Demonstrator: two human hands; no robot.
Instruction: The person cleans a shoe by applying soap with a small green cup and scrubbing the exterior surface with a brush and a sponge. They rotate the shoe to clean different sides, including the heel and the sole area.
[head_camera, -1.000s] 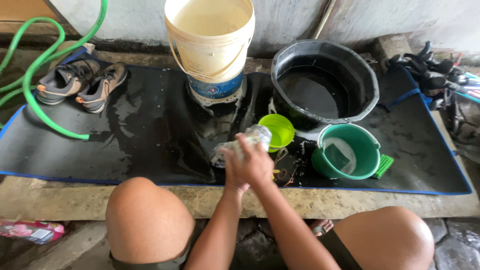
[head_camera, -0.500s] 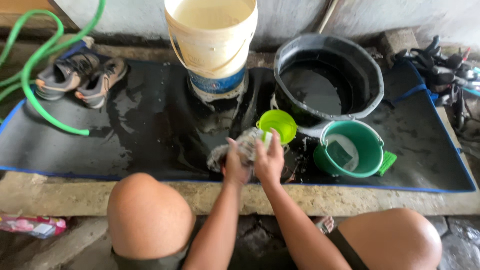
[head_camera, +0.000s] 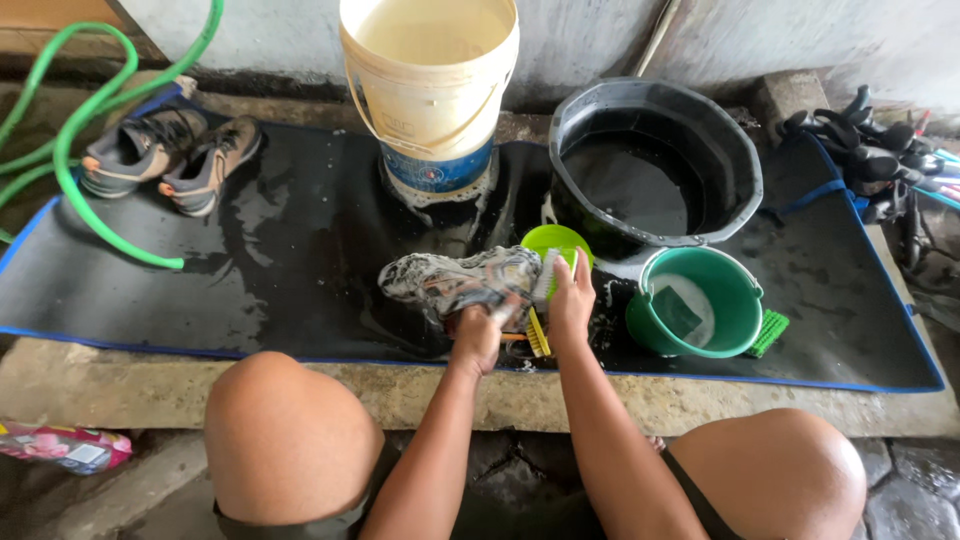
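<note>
A wet, soapy grey patterned sneaker (head_camera: 450, 282) lies above the black mat (head_camera: 280, 270), toe to the left. My left hand (head_camera: 476, 340) grips it from below at its middle. My right hand (head_camera: 570, 300) holds its heel, fingers pointing up. A brush with yellow bristles (head_camera: 537, 334) sits between my two hands; I cannot tell whether either hand holds it. A lime green bowl (head_camera: 556, 243) stands just behind the heel.
A cream bucket (head_camera: 430, 90) and a black tub of water (head_camera: 650, 165) stand at the back. A green pail (head_camera: 695, 300) and a green brush (head_camera: 768, 333) are on the right. A pair of sneakers (head_camera: 165, 155) and a green hose (head_camera: 70, 150) lie on the left, dark gear (head_camera: 865, 150) at the far right.
The sneaker has turned from upright in both hands to lying flat with its toe to the left. My hands have moved apart; the yellow brush now shows between them.
</note>
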